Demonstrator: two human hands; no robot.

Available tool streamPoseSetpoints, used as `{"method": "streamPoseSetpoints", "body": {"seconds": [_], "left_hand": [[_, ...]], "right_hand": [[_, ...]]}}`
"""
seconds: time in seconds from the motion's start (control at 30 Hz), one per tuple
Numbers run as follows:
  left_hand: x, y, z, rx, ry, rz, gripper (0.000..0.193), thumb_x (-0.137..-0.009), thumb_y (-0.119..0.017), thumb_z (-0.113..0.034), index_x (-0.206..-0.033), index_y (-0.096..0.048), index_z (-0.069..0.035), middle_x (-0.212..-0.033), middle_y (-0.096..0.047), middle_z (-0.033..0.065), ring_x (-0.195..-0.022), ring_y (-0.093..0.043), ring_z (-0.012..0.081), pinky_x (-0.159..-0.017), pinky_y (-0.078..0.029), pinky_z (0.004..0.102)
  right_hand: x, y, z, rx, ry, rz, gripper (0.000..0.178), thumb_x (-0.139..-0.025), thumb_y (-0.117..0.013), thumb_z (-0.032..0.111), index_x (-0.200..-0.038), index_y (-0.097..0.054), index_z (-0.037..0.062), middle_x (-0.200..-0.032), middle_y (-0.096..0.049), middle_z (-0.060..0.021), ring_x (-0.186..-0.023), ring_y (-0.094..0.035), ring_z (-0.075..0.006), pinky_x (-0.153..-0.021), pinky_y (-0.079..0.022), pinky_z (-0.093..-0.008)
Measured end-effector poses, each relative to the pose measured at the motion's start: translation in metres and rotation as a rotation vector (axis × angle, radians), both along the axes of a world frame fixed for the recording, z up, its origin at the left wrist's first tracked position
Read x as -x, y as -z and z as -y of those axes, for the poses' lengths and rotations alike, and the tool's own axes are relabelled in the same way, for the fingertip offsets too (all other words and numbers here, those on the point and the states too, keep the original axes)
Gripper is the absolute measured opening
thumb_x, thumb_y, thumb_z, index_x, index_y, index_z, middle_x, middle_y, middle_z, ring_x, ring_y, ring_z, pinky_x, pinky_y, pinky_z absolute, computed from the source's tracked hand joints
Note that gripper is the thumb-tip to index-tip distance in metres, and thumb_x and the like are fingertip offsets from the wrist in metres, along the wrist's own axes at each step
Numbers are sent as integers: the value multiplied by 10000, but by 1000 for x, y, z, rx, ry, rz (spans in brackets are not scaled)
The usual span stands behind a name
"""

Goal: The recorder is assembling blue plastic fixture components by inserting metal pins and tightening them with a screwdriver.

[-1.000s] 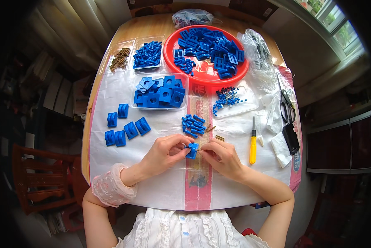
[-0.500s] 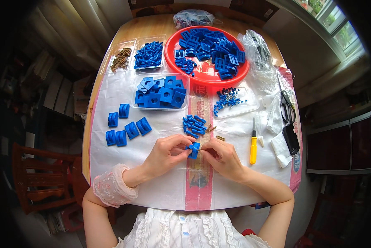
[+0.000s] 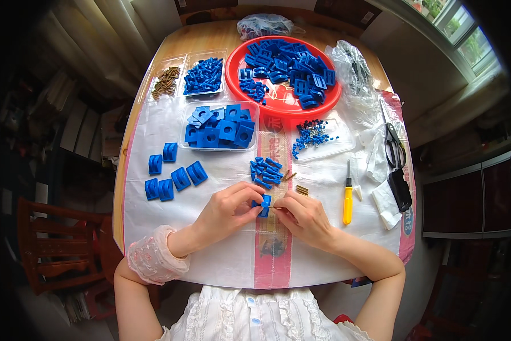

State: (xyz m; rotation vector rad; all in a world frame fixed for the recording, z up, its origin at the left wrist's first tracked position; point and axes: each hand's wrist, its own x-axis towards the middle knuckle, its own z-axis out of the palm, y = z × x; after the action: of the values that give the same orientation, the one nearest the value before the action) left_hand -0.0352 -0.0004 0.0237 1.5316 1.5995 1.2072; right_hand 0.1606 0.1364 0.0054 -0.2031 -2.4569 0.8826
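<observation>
Between my hands, close to the front of the table, is a small blue plastic bracket (image 3: pixel 264 207). My left hand (image 3: pixel 228 211) pinches its left side between thumb and fingers. My right hand (image 3: pixel 304 217) pinches a thin brass-coloured pin (image 3: pixel 275 208) whose tip points at the bracket's right side; whether it has entered cannot be made out. Just beyond my fingertips lies a pile of blue wedge-shaped pieces (image 3: pixel 266 170). Several brass pins (image 3: pixel 302 190) rest beside that pile, near my right hand.
Several blue curved blocks (image 3: pixel 181 179) stand at left. Behind are a clear tub of blue square plates (image 3: pixel 221 129), trays of blue pieces (image 3: pixel 205 75) and brass pins (image 3: pixel 165 83), and a red basin (image 3: pixel 232 85). A yellow screwdriver (image 3: pixel 347 207) and black scissors (image 3: pixel 394 146) lie right.
The bracket has turned slightly and shifted a little left between my fingers. The pin in my right hand stays up against its right side. Both hands remain pinched.
</observation>
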Motion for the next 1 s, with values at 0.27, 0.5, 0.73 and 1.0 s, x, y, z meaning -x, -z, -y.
{"method": "streamPoseSetpoints", "body": {"seconds": [0.27, 0.5, 0.73, 1.0], "left_hand": [[4, 0, 2, -142, 12, -309, 171, -840, -780, -76, -996, -711, -64, -1096, -723, 56, -909, -724, 268, -770, -599, 363], [4, 1, -1, -178, -8, -422, 161, -812, -800, -79, -951, -720, -66, -1050, -705, 51, -973, -655, 261, -837, -564, 371], [2, 3, 2, -63, -15, -291, 165, -817, -792, -50, -963, -714, -42, -911, -627, 97, -884, -633, 278, -781, -536, 382], [0, 0, 3, -22, -11, -267, 189, -842, -802, -36, -1017, -730, -27, -909, -636, 88, -771, -665, 199, -681, -557, 308]], "right_hand": [[1, -1, 0, -72, -13, 19, 115, -912, -716, 104, -967, -630, 52, -837, -573, -85, -699, -629, -274, -598, -501, -391], [2, -2, -1, -139, -3, 51, 116, -906, -719, 121, -960, -636, 61, -840, -576, -79, -719, -633, -264, -615, -509, -385], [3, 1, 0, -139, 12, 38, 117, -895, -747, 123, -932, -653, 63, -812, -583, -77, -678, -627, -267, -584, -488, -386], [2, 4, 1, -139, 15, 37, 125, -889, -753, 130, -927, -652, 65, -809, -587, -75, -682, -630, -266, -588, -492, -384]]}}
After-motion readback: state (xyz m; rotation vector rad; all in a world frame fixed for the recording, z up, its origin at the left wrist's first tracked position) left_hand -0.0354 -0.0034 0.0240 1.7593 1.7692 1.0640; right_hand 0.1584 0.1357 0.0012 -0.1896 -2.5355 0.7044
